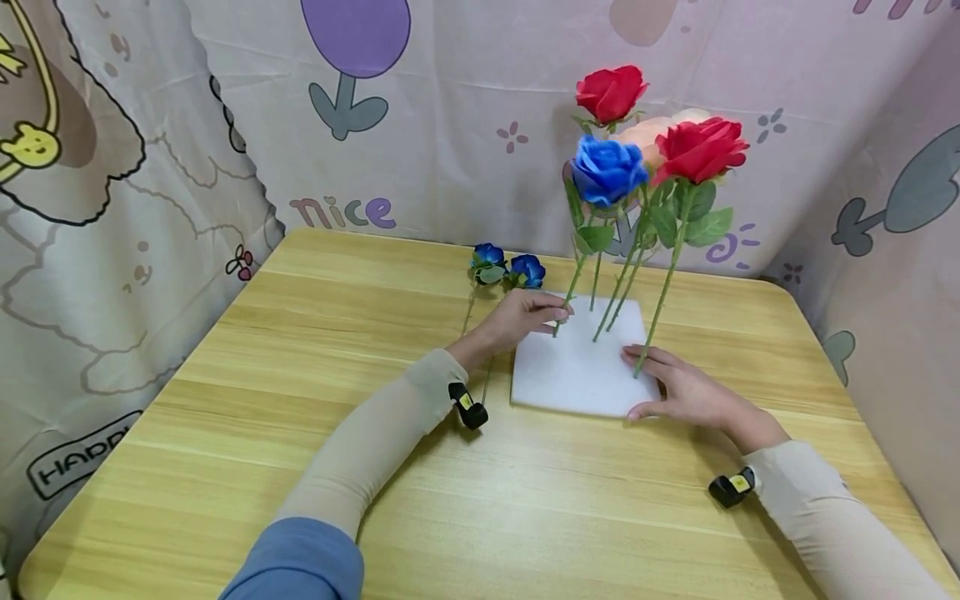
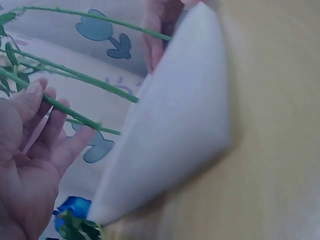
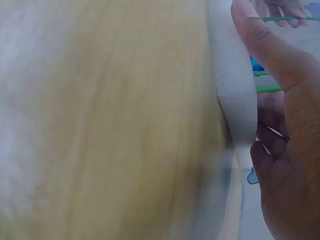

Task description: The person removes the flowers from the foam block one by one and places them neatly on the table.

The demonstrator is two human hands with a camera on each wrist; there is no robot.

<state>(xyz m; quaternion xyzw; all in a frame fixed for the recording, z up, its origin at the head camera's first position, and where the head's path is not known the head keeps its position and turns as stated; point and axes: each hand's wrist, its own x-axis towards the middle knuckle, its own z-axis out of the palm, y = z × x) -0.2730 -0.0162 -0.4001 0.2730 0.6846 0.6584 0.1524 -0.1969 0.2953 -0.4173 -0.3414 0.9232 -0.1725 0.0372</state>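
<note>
A blue rose [image 1: 609, 171] stands above a white foam board [image 1: 573, 375], its green stem [image 2: 62, 106] pinched between the thumb and fingers of my left hand [image 1: 528, 318]. The stem's lower end meets the board near its left side. My right hand [image 1: 686, 390] holds the board's right edge by the front corner, thumb along the near side and fingers over the top. Close to those fingers rises the stem of a large red rose [image 1: 705, 150]. Another red rose [image 1: 611, 93] and a pale peach rose [image 1: 647, 133] stand farther back, also upright over the board.
Two dark blue roses [image 1: 527, 271] lie on the wooden table [image 1: 337, 333] behind and left of the board, their thin stems running under my left forearm. Patterned cloth [image 1: 465, 167] hangs behind the table and along both sides.
</note>
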